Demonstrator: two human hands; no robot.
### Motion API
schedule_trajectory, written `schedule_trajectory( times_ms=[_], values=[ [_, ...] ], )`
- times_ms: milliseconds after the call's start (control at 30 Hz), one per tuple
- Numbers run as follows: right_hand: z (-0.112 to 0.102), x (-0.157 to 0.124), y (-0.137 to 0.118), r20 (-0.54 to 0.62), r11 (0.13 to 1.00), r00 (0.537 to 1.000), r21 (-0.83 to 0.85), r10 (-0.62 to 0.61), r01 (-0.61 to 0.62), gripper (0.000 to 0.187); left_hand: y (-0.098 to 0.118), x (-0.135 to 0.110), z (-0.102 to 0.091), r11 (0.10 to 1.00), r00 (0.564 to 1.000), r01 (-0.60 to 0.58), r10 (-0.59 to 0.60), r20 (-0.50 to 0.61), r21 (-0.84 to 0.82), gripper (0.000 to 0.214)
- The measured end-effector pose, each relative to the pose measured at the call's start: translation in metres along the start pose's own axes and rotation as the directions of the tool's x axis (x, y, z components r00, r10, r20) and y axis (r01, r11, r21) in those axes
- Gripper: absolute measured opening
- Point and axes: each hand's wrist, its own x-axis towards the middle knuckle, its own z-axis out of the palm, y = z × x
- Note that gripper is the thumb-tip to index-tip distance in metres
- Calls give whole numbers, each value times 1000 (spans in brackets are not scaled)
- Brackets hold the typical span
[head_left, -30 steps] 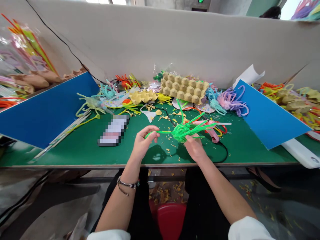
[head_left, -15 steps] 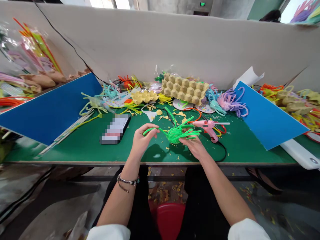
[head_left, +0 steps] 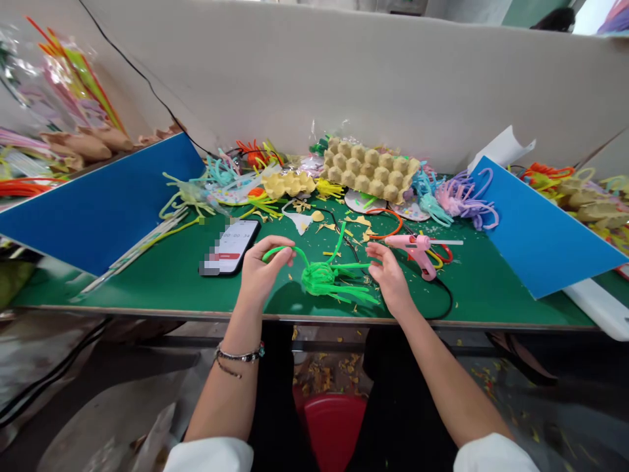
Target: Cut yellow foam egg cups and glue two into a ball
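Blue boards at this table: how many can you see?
2, flanking the green pipe-cleaner bundle: the left board, beyond the smartphone, and the right board, beyond the pink glue gun. Others could be hidden.

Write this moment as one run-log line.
left hand: holding strand of green bundle; right hand: near other strands, contact unclear; glue gun: on table

White sleeves (head_left: 209,455), ending near the elbows; a dark bracelet (head_left: 240,356) with silvery beads and a loose cord (head_left: 230,372) on the left wrist (head_left: 245,335); black legwear (head_left: 273,393), probably trousers, dim in shadow.
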Motion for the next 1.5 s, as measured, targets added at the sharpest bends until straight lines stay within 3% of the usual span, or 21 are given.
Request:
schedule_trajectory(
  times_ms=[133,233,333,433,533,667,800,900,1000,1133,1267,1367,1500],
  values=[
    [1,-1,-7,-76,993,992,-69,-106,100,27,1,-3,0,980,983,-111,133,124,-167,27],
    [0,-2,-8,-76,986,986,-86,-151,144,24,8,-6,0,914,924,-251,325,204,-320,41],
    [0,-3,-7,-52,976,980,-114,-192,186,22,16,-9,1,898,878,-348,413,242,-271,32],
    [1,-3,-7,-21,963,972,-146,-233,228,18,23,-10,3,943,914,-327,331,234,-55,17],
    [2,-3,-9,5,949,963,-171,-269,266,15,30,-7,8,955,933,-293,274,232,49,12],
    [5,-6,-26,71,929,952,-210,-297,306,15,38,-3,18,927,904,-359,315,289,113,11],
    [22,-10,-53,303,844,927,-418,-221,337,26,41,-5,28,962,928,-256,217,303,97,12],
    [41,-9,-65,463,801,876,-468,-137,373,20,42,-7,31,983,930,-177,153,335,43,11],
    [53,-4,-66,491,770,859,-489,-145,410,7,41,-6,26,975,909,-217,183,374,51,12],
    [50,1,-61,470,773,873,-502,-131,387,11,27,-7,5,912,835,-378,262,484,159,31],
    [39,0,-54,409,816,907,-486,-105,313,13,-1,-22,-12,809,763,-392,21,646,437,81],
    [34,-2,-49,388,850,919,-457,-72,260,14,-15,-33,-11,698,781,-390,-95,618,600,89],
    [31,-3,-47,378,854,923,-456,-69,251,14,-14,-36,-3,601,817,-406,-98,568,688,73]
  ],
)
